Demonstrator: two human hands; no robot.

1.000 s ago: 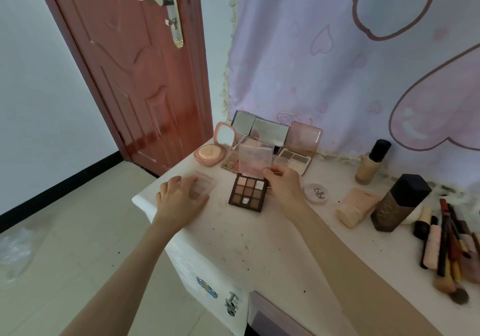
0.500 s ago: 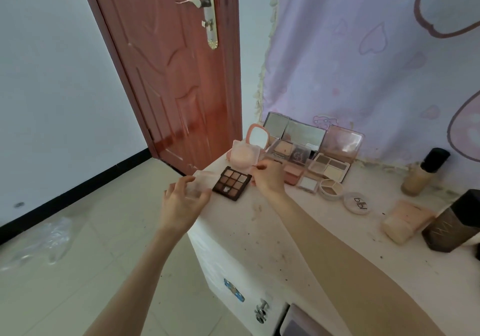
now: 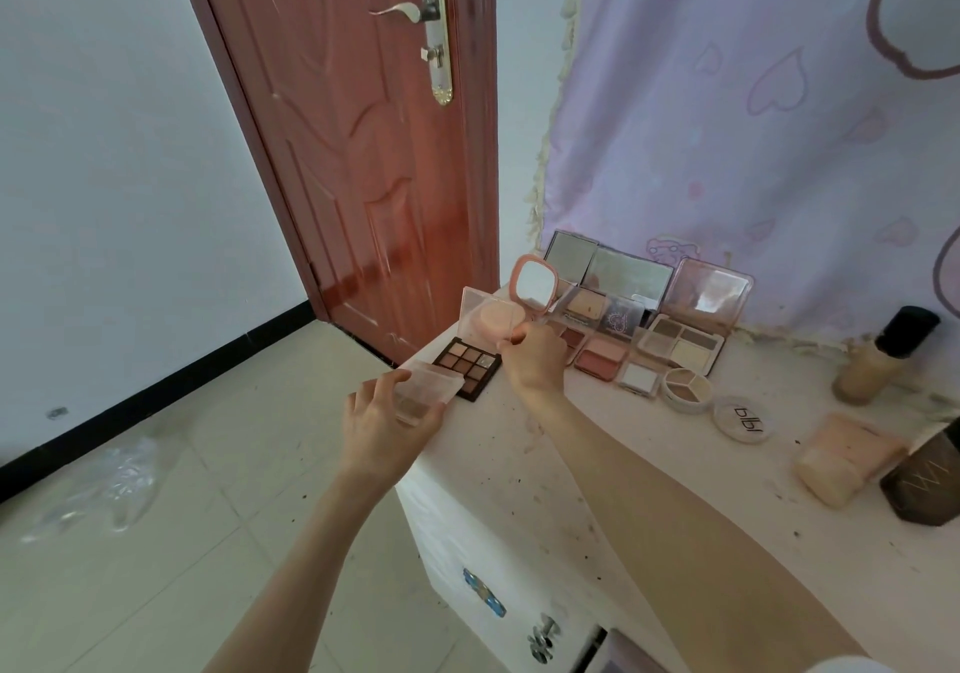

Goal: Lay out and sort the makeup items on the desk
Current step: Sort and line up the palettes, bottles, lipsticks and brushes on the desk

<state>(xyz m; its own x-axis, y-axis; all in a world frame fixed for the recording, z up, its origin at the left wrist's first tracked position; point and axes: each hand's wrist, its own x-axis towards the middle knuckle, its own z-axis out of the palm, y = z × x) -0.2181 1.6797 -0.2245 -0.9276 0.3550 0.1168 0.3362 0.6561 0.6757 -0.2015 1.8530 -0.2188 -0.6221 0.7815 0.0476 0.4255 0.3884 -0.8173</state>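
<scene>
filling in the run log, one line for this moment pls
left hand: holds clear compact at desk edge | right hand: pinches lid of nine-pan palette | sorting unfinished

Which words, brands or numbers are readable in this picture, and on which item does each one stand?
"bibi", seen upside down and not fully sure: on the round white lid lying flat on the desk.
A large W-like mark on the dark bottle: too cut off to read.
Small print on the open palettes: too blurred to read.
</scene>
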